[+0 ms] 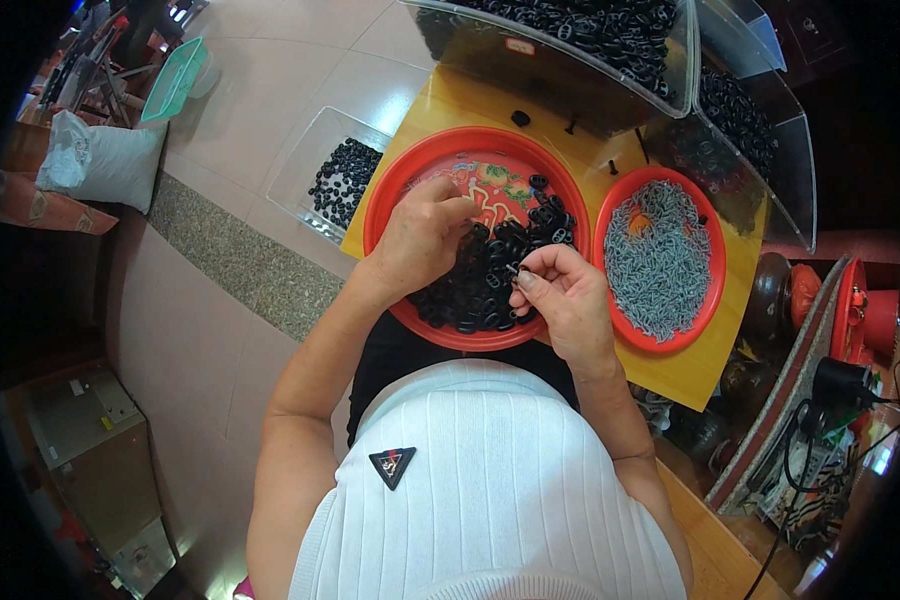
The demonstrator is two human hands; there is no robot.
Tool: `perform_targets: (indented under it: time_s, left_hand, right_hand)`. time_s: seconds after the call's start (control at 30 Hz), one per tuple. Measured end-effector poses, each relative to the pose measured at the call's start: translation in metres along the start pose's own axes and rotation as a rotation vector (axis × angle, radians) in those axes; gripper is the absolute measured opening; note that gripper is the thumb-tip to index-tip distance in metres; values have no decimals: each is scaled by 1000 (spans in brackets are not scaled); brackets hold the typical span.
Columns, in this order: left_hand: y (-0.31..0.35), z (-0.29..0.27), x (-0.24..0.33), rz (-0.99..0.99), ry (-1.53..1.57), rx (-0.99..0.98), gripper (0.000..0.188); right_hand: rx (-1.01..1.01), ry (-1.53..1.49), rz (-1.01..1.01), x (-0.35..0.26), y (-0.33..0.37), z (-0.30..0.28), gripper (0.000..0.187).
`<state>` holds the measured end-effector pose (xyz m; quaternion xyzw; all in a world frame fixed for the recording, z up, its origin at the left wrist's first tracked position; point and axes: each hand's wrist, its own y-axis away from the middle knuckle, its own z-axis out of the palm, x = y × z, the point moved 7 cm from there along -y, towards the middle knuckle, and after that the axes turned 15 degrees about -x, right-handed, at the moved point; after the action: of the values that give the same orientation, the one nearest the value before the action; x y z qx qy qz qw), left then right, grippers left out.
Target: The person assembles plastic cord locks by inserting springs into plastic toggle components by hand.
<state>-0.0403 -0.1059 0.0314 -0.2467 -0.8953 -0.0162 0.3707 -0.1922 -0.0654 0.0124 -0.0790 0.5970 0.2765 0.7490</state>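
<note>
A round red tray (375,205) with a flowered bottom is in front of me, and small black plastic pieces with holes (485,285) are heaped in its near and right parts. My left hand (422,238) is over the tray's left half, its fingers drawn together. Whatever they may grip is hidden from view. At the tray's right side my right hand (567,300) pinches a small silver screw (513,268) between thumb and fingertips, just above the black pieces. Right of that hand, a smaller red oval basin (717,290) is filled with loose silver screws (660,265).
Both red vessels rest on a yellow board (685,378). Behind them are clear bins (610,110) full of black pieces. A clear box (295,175) with more pieces is at the left. Far right, a black adapter (842,383) trails cables. A white sack (120,160) stands far left.
</note>
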Motion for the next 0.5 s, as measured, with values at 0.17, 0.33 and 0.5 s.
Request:
perform_targets:
  time_s: [0.17,0.33,0.5]
  left_hand:
    - [-11,8,9,86,-19,-173,21]
    - [-15,22,6,96,-148,-270,17]
    - [-12,27,2,65,-133,-284,16]
  right_hand:
    - [16,0,17,1,1,-2,6]
    - [-5,-34,26,3,0,1,5]
    - [-18,-2,48,4,-1,0,5]
